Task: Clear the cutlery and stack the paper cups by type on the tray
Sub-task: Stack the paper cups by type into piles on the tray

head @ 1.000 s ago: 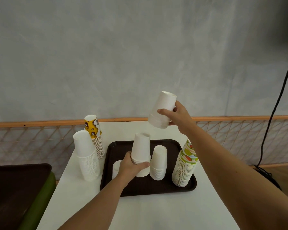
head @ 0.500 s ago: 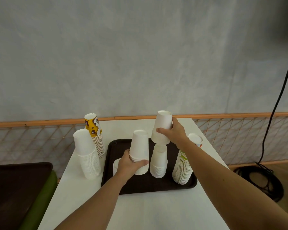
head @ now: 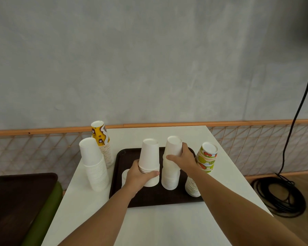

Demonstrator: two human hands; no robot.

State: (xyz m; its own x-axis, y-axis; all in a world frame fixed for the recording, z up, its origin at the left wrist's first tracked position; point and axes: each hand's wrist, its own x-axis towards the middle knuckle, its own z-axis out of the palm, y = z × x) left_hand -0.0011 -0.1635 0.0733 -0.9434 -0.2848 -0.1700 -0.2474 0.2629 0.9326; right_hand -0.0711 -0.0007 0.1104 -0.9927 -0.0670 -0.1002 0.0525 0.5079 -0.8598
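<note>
While both hands are over it, the dark tray (head: 119, 166) sits mid-frame on the white counter (head: 167, 228) and carries upside-down paper cups. On the tray, from the left of the frame: a low white cup (head: 124, 174) half hidden behind the left hand (head: 139, 176), a plain white stack (head: 148, 155), a second white stack (head: 170, 180), and a fruit-print stack (head: 206, 157) on the tray's right rim, leaning right.

Left hand grasps the first white stack low down. Its thumb (head: 154, 173) lies across the front just under the rims and the fingers curl round the back. Cannot tell if the stack base rests on the tray.

Right hand (head: 183, 160) grasps the top cups of the second white stack. Its thumb crosses the front and its fingers (head: 184, 148) wrap the right side near the top. These cups are nested on the rest of the stack, which stands on the tray.

Off the tray, left of it on the counter, stands a tall white stack (head: 93, 166), with a yellow-print stack (head: 100, 135) just behind it. Both are well apart from the hands.

Lower left of the frame shows another dark tray (head: 16, 192) on a green base. A coiled black cable (head: 281, 197) lies on the floor at the right.
</note>
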